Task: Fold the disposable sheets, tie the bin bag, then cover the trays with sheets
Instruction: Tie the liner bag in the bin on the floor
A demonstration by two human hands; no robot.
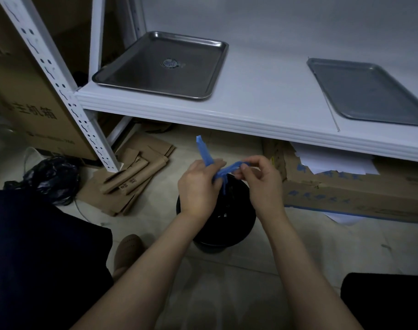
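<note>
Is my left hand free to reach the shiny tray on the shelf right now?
Probably not yet: the left hand grips the blue bag ties, though nothing stands in front of the tray.

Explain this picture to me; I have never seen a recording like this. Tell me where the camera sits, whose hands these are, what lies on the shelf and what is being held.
No machine here: a person wears one camera on the head, looking down at their own bare arms. The left hand and the right hand each have a grip on the blue tie strips of the black bin bag, which sits in a round bin on the floor. The strips cross between the hands; no finished knot shows. On the white shelf lie the left tray and the right tray, both metal and uncovered.
</note>
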